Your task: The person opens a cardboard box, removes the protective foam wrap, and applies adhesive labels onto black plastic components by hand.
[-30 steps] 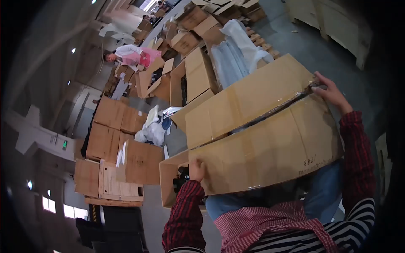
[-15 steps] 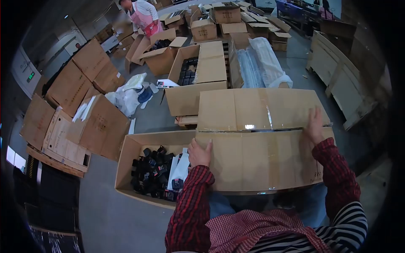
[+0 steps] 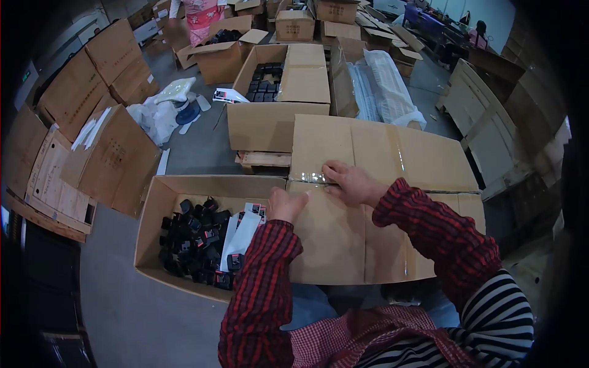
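Note:
A long cardboard carton (image 3: 331, 245) lies in front of my body with its two top flaps folded down along a centre seam. My left hand (image 3: 286, 205) holds the left edge of the near flap, its thumb over the top and its fingers curled outside. Just right of it, my right hand (image 3: 350, 183) is closed at the seam near shiny tape; what its fingertips pinch is too small to tell. Left of the carton, an open box section (image 3: 147, 239) holds black plastic parts (image 3: 196, 242) and white papers (image 3: 240, 236).
Behind stand an open carton (image 3: 276, 122) with black blocks and another with plastic-wrapped lengths (image 3: 386, 86). Stacked cartons (image 3: 110, 153) and plastic bags (image 3: 156, 116) are at left, a wooden crate (image 3: 485, 119) at right. A person in a pink apron (image 3: 202, 21) stands at the back.
The view has turned and tilted down over the carton. My right hand has moved from the flaps' right end to the seam's left end. My left hand stays at the left edge.

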### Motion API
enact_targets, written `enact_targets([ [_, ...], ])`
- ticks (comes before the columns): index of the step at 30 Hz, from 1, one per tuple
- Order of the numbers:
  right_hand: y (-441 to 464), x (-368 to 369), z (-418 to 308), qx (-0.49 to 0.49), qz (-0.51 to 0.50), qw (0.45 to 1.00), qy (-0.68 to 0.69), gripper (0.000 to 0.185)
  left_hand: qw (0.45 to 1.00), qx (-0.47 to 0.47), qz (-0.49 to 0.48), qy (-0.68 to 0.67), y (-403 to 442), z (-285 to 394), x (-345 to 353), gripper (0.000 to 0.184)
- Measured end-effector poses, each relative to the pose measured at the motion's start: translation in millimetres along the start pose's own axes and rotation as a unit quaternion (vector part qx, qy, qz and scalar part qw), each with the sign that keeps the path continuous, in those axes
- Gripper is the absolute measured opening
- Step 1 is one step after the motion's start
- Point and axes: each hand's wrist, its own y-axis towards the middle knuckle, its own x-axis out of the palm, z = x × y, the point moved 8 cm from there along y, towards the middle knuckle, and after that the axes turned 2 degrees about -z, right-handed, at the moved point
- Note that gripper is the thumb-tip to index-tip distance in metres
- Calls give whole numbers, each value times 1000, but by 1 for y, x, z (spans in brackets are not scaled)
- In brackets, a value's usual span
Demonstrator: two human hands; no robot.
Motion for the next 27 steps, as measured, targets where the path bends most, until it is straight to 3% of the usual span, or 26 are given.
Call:
enact_targets([
  [4,-16,9,-23,62,113,989,-76,41,997,-23,-53,50,24,-17,14,47],
  [6,-6,-1,-28,87,166,979,-76,46,999,17,39,20,7,-23,3,42],
  [8,18,9,1,197,-9,980,-20,63,999,16,38,-19,-3,-43,10,40],
  [10,31,2,2,188,-57,980,-20,70,978,126,57,-154,-18,-43,1,44],
  [11,37,2,2,180,-109,977,-22,77,977,127,65,-158,-22,-49,-3,44],
  [13,47,3,5,174,-128,976,-19,78,978,185,79,-44,-39,-54,-2,50],
  [14,48,5,7,179,-146,973,-11,79,970,160,1,-181,-16,-93,40,59],
  [15,47,6,6,179,-147,973,-12,79,970,159,1,-182,-33,-76,35,59],
  [17,45,3,6,189,-114,975,18,78,996,42,-39,-63,-84,-33,13,68],
  [18,45,6,6,192,-118,974,16,78,999,44,7,15,-95,-21,5,71],
  [21,39,-5,-3,197,-59,978,-19,75,998,44,9,50,-92,-23,11,67],
  [23,41,-8,-17,201,-118,972,-37,69,996,71,42,42,-92,-33,13,64],
  [25,38,-34,-43,179,-91,979,-41,64,992,98,65,35,-87,-38,16,60],
  [27,18,-60,-75,172,-86,980,-45,60,952,224,170,-117,-97,-28,7,52],
])
